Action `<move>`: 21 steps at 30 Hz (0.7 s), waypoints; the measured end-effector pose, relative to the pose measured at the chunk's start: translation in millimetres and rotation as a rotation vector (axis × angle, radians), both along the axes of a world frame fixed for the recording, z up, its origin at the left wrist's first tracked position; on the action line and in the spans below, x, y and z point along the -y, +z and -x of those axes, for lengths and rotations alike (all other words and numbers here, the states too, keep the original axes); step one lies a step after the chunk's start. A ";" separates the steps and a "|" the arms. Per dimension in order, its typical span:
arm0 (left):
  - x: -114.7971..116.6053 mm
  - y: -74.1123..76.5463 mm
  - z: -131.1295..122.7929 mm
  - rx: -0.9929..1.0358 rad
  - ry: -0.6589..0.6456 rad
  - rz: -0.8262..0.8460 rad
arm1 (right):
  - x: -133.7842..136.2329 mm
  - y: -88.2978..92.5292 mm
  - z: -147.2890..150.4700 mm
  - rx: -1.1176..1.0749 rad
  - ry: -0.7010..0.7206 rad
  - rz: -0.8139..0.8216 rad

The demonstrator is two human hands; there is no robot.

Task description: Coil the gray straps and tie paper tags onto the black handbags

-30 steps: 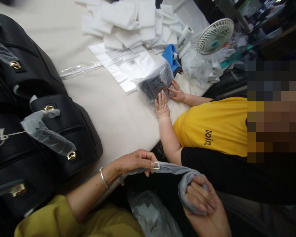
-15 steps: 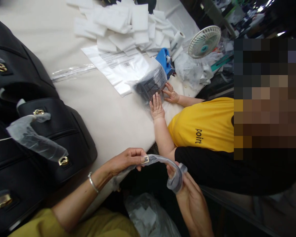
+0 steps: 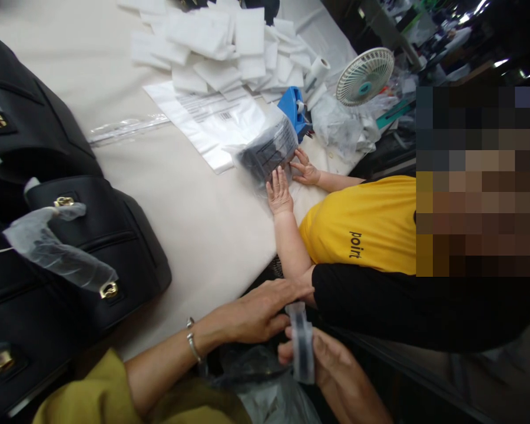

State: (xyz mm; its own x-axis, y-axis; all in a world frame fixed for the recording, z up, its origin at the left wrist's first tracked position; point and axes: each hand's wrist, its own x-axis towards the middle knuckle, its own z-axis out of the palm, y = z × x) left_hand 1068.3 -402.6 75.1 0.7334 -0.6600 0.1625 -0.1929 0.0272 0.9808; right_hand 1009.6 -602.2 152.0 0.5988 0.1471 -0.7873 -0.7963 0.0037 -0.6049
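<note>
A dark strap in cloudy plastic wrap [image 3: 303,344] is coiled in my right hand [image 3: 340,368], the thumb on one side and fingertips on the other. A dark length, apparently the same strap, hangs below and to the left over a plastic bag. Just above the coil, my left hand [image 3: 262,309] reaches across with its fingers stretched out and its thumb beside the wrap. Its fingertips overlap the co-worker's forearm in view; whether they touch the strap is unclear. On the left, a black leather bag [image 3: 128,235] has gold buckles and a plastic-wrapped handle [image 3: 62,250].
Across the table [image 3: 194,235], a co-worker in a yellow and black shirt [image 3: 357,218] presses both hands on a plastic-packed dark item [image 3: 269,147]. White foam sheets [image 3: 221,41], a blue tape dispenser [image 3: 294,112] and a fan [image 3: 364,76] stand beyond. A clear bag [image 3: 274,397] lies below my hands.
My left hand has let go of the strap near its buckle and moved right, above the coil. In my right hand the coil has turned edge-on.
</note>
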 end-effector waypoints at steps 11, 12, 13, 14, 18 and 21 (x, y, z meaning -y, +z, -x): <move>26.5 -21.9 40.1 0.082 -0.179 -0.412 | 38.5 13.4 8.5 0.111 -0.500 -0.007; 29.3 -21.9 42.6 0.043 -0.135 -0.386 | 37.3 14.4 10.4 0.092 -0.499 -0.066; 32.0 -20.1 43.1 0.016 -0.075 -0.340 | 35.3 15.1 12.7 0.071 -0.474 -0.108; 34.5 -16.9 41.5 0.004 -0.017 -0.283 | 32.8 15.4 15.3 0.051 -0.420 -0.122; 41.5 -4.4 28.3 0.055 0.029 -0.150 | 25.6 10.4 24.5 0.062 -0.105 0.083; 41.7 -11.2 30.7 0.210 0.070 -0.326 | 28.2 3.4 24.4 0.162 -0.282 0.146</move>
State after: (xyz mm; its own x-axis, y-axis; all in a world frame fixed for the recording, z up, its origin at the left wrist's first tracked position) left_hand 1037.7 -444.3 63.8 0.7519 -0.6511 0.1041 -0.3805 -0.2996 0.8749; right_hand 985.2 -630.5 155.4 0.7182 -0.1494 -0.6796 -0.6702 0.1138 -0.7334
